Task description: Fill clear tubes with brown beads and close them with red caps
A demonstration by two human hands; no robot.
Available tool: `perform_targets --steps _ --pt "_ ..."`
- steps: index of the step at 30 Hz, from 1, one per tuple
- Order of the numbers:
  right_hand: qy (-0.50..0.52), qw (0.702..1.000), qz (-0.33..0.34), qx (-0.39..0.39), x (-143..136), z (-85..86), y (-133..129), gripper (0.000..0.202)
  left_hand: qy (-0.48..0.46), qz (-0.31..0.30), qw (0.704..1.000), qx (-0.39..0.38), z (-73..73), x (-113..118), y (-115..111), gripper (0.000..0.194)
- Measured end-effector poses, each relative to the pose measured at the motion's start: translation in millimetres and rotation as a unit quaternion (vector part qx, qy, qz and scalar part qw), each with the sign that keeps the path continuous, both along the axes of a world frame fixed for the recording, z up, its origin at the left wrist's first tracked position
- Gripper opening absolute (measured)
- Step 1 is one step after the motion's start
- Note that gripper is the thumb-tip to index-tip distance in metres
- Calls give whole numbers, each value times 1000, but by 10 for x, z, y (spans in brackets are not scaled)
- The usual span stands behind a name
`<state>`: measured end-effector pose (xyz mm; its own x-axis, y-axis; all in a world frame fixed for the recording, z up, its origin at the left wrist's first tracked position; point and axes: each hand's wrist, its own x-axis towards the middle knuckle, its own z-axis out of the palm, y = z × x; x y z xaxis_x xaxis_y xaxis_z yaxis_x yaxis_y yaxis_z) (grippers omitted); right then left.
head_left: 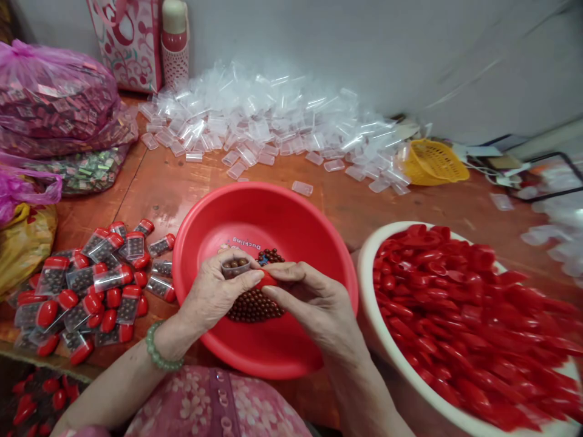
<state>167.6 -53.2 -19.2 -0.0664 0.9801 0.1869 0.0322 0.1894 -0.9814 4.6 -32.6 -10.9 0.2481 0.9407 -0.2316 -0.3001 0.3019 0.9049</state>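
Observation:
Over the red basin [314, 230], my left hand [218, 282] is closed around a small clear plastic container [235, 267] with brown balls showing at its open top. My right hand [310, 297] pinches a red cap [266, 279] between thumb and fingers, close beside the container and my left thumb. Brown balls [255, 306] lie heaped in the basin beneath my hands, with a small blue item [263, 259] among them. Left of the basin is a pile of filled containers [112, 276] with red caps.
A white tub [368, 273] of red caps [455, 315] stands at the right. Clear empty containers [273, 121] are heaped along the wall near a yellow basket [435, 161]. Pink plastic bags [54, 91], a patterned bag [127, 48] and a flask [175, 42] stand back left.

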Motion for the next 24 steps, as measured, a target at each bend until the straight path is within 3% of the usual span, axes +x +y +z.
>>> perform_targets --steps 6,12,24 --pt "27 995 -92 27 28 110 83 16 -24 -28 999 -31 -5 3 -17 19" --pt "-20 998 12 56 -83 287 181 14 -55 -111 992 -7 11 15 -29 18" --pt "-42 996 33 67 -74 280 178 16 -60 -166 984 -17 -11 23 -23 21"
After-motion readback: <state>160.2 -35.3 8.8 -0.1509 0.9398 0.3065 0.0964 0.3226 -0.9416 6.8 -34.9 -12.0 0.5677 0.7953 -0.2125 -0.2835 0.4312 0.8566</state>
